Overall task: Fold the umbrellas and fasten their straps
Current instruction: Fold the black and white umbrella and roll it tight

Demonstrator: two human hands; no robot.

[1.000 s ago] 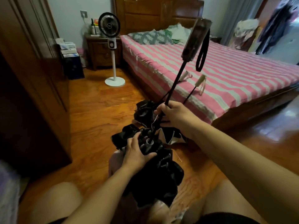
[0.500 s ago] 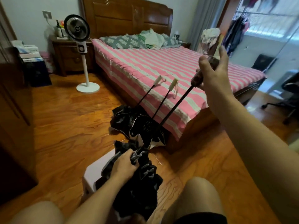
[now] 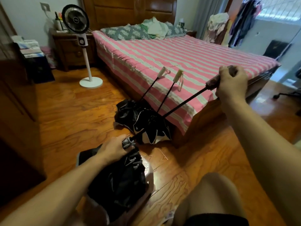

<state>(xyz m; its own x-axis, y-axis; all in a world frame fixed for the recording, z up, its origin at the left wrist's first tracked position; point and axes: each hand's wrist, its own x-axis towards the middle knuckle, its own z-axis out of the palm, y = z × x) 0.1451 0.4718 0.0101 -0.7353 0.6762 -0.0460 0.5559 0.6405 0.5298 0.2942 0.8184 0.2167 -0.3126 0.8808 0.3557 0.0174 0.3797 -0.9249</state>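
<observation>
Umbrella [image 3: 117, 180] crumpled black, thin straight shaft [image 3: 184, 103]

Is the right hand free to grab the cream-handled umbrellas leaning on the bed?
Probably not yet: the right hand grips the handle of the umbrella being folded. Nothing otherwise blocks the two cream handles.

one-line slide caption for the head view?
Left hand grips black umbrella's canopy, right hand its handle, shaft extended.
</observation>
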